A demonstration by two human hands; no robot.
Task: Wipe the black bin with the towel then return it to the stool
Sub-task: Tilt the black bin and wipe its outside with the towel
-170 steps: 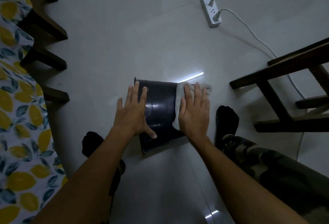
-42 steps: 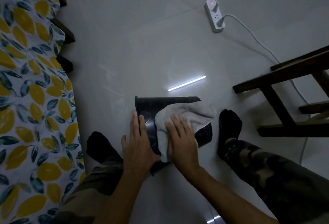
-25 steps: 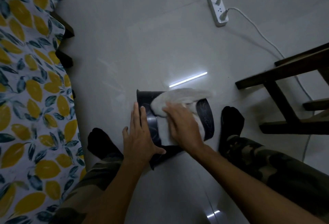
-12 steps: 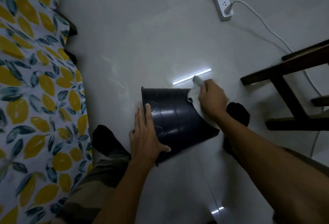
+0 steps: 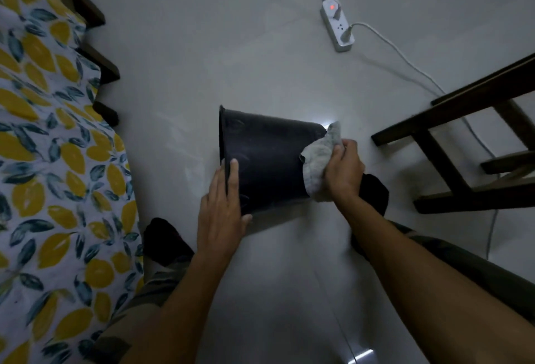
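Bin (image 5: 266, 161), black, lies on its side on the floor (image 5: 231, 54) between the person's feet, the stool (image 5: 463, 143) to its right. Right hand (image 5: 344, 171), fingers closed around the towel (image 5: 320, 161), has slid from the upper edge down the bin's base end. Left hand (image 5: 221, 210) stays flat, fingers extended, on the rim end.

One view only, head-worn and wide-angle, looking steeply down over both forearms at the pale floor (image 5: 260, 45). It sits close above the work: the left hand (image 5: 221, 213) and right hand (image 5: 344, 172) fill the centre around the black bin (image 5: 269, 161). Forward is up-frame, toward the power strip (image 5: 337, 28). The lemon-print cloth (image 5: 43, 161) bends along the left edge, the stool (image 5: 451, 120) along the right.
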